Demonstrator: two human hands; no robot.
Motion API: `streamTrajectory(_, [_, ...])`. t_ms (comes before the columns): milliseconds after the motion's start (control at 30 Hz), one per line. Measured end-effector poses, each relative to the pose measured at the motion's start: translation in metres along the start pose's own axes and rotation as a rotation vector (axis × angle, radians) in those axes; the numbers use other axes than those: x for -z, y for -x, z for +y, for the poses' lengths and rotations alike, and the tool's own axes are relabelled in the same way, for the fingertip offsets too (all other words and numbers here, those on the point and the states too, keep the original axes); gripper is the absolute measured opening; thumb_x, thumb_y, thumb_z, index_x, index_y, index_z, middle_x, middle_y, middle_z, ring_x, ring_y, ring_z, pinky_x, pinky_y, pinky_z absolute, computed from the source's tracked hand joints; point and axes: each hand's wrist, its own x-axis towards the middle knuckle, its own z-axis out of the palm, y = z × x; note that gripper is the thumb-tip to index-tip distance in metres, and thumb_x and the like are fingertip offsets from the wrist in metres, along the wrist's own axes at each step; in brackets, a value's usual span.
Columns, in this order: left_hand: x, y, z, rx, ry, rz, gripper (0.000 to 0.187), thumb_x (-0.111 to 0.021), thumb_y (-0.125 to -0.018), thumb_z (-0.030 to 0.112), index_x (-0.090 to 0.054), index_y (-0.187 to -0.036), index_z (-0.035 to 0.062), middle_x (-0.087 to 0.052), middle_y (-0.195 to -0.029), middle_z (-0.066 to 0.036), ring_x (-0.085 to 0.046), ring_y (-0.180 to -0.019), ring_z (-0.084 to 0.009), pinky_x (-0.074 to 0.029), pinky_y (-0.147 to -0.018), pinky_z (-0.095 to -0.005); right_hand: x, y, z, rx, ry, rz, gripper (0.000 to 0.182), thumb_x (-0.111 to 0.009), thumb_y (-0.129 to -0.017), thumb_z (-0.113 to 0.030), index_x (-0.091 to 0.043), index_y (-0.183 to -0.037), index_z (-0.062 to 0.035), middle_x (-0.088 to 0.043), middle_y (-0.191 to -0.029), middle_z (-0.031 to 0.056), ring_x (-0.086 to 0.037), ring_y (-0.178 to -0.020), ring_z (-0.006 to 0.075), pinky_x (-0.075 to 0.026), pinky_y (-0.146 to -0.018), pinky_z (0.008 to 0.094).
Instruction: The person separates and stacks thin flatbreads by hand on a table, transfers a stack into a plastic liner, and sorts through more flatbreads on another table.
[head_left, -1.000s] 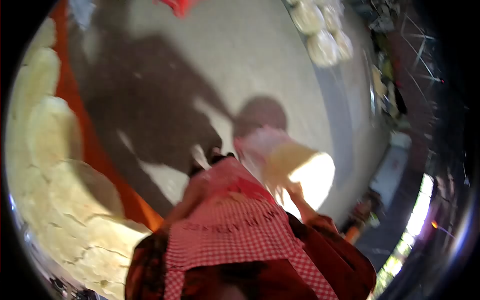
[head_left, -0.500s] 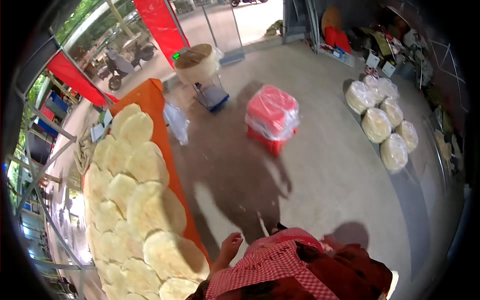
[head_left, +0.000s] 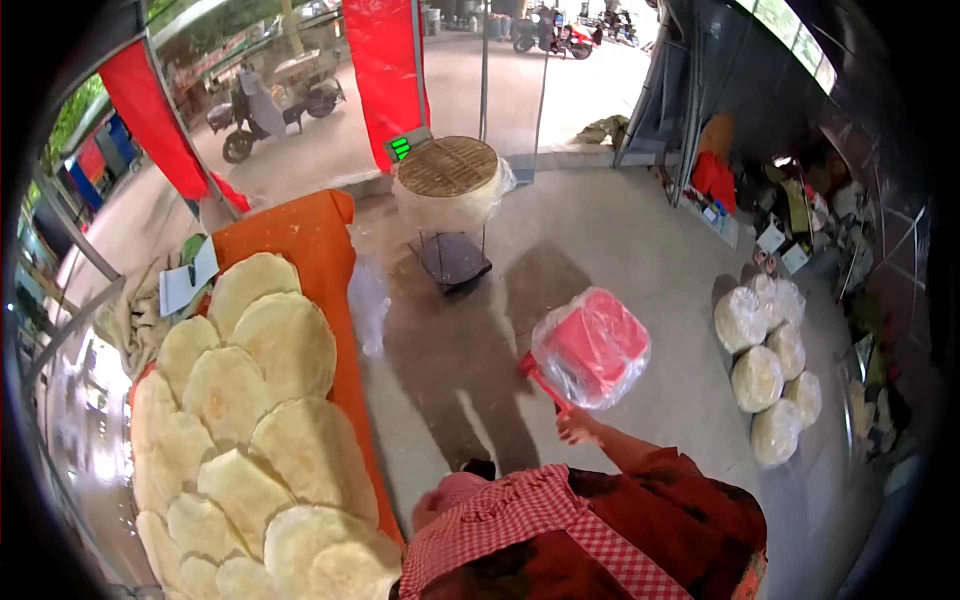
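My right hand [head_left: 578, 428] reaches forward with its fingers curled at the near red edge of a plastic stool [head_left: 540, 380]. On the stool sits a pink-red block-like item [head_left: 597, 343] wrapped in clear plastic; what it is I cannot make out. My left hand is out of sight. To my left, large round flatbreads [head_left: 240, 490] lie overlapping on a long table with an orange cover [head_left: 300, 235].
Ahead stands a scale [head_left: 455, 262] with a round woven tray [head_left: 447, 166] above it. Several plastic-wrapped round bundles [head_left: 757, 379] sit on the floor at right. Mixed clutter [head_left: 800, 215] lines the right wall. A notebook [head_left: 188, 277] lies on the table's far left edge.
The view has tipped up and shifted. My right hand has come forward to the stool, which now appears tilted and nearer me. My left hand has gone out of view.
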Motion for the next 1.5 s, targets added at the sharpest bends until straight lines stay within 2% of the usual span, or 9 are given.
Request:
streamTrajectory(33, [0.020,-0.028,0.051,-0.040,0.137,0.043,0.025,-0.065,-0.086,0.015,-0.062,-0.108,0.0040,-0.068,-0.089,-0.007,-0.063,-0.083,-0.0133,-0.051,-0.076,-0.0290,-0.103,0.054,-0.040,0.069,0.602,0.335,0.023,-0.051,-0.090,-0.029,-0.058,-0.092,-0.0076,-0.062,-0.081,0.0031,-0.061,-0.066,0.0237,-0.045,-0.048,0.0366])
streamTrajectory(100, [0.045,-0.078,0.089,-0.029,0.254,0.068,0.023,-0.064,-0.086,0.013,-0.062,-0.107,0.0029,-0.067,-0.091,-0.007,-0.062,-0.084,-0.0137,-0.050,-0.077,-0.0286,-0.089,0.011,-0.086,0.098,0.644,0.277,0.023,-0.055,-0.089,-0.027,-0.057,-0.096,-0.0058,-0.063,-0.081,0.0048,-0.062,-0.066,0.0230,-0.046,-0.049,0.0356])
streamTrajectory(400, [0.096,-0.247,0.189,-0.116,-0.007,0.241,0.026,-0.065,-0.085,0.010,-0.061,-0.109,0.0004,-0.067,-0.097,-0.011,-0.064,-0.089,-0.0192,-0.050,-0.081,-0.0302,-0.111,-0.129,-0.431,0.536,0.415,0.365,0.010,-0.059,-0.089,-0.015,-0.061,-0.086,-0.0057,-0.062,-0.072,0.0082,-0.064,-0.062,0.0212,-0.051,-0.053,0.0319])
streamTrajectory(667, [0.079,-0.348,0.202,0.359,-0.023,0.498,0.027,-0.066,-0.085,0.013,-0.061,-0.110,0.0012,-0.067,-0.097,-0.011,-0.064,-0.089,-0.0184,-0.051,-0.081,-0.0306,-0.106,-0.263,-0.722,0.681,-0.108,0.729,0.022,-0.059,-0.085,-0.012,-0.054,-0.105,-0.0046,-0.061,-0.081,0.0084,-0.063,-0.069,0.0203,-0.048,-0.051,0.0346])
streamTrajectory(1167, [0.044,-0.422,0.204,0.388,0.118,0.563,0.030,-0.068,-0.086,0.017,-0.060,-0.111,0.0029,-0.067,-0.097,-0.010,-0.064,-0.090,-0.0169,-0.052,-0.081,-0.0314,-0.145,-0.218,-0.793,0.613,0.064,0.893,0.023,-0.059,-0.078,-0.010,-0.051,-0.099,-0.0070,-0.056,-0.082,0.0102,-0.062,-0.065,0.0256,-0.045,-0.044,0.0340])
streamTrajectory(1267, [0.032,-0.438,0.190,0.276,0.148,0.603,0.031,-0.068,-0.086,0.018,-0.060,-0.112,0.0032,-0.067,-0.097,-0.010,-0.064,-0.090,-0.0166,-0.052,-0.080,-0.0315,-0.141,-0.205,-0.805,0.704,0.013,0.419,0.030,-0.060,-0.080,-0.018,-0.056,-0.109,-0.0156,-0.062,-0.095,0.0076,-0.062,-0.084,0.0240,-0.051,-0.062,0.0373])
streamTrajectory(1333, [0.036,-0.444,0.210,0.249,0.266,0.576,0.031,-0.069,-0.085,0.020,-0.061,-0.112,0.0066,-0.067,-0.098,-0.008,-0.064,-0.091,-0.0176,-0.052,-0.079,-0.0328,-0.134,-0.211,-0.816,0.621,-0.105,0.001,0.027,-0.052,-0.077,-0.005,-0.057,-0.103,-0.0001,-0.064,-0.103,0.0148,-0.063,-0.094,0.0311,-0.055,-0.072,0.0420])
streamTrajectory(1400, [0.040,-0.425,0.236,0.250,0.322,0.565,0.031,-0.070,-0.084,0.019,-0.061,-0.112,0.0074,-0.067,-0.098,-0.008,-0.064,-0.090,-0.0174,-0.053,-0.077,-0.0331,-0.146,-0.215,-0.820,0.480,-0.246,0.238,0.033,-0.047,-0.072,0.004,-0.055,-0.104,0.0078,-0.064,-0.100,0.0171,-0.063,-0.093,0.0347,-0.054,-0.084,0.0446])
streamTrajectory(1500, [0.021,-0.420,0.226,0.243,0.401,0.619,0.033,-0.071,-0.084,0.018,-0.060,-0.113,0.0075,-0.067,-0.097,-0.008,-0.064,-0.087,-0.0159,-0.053,-0.074,-0.0324,-0.183,-0.214,-0.809,0.475,-0.199,-0.056,0.038,-0.047,-0.071,0.006,-0.053,-0.109,0.0087,-0.063,-0.105,0.0174,-0.062,-0.099,0.0355,-0.054,-0.086,0.0457])
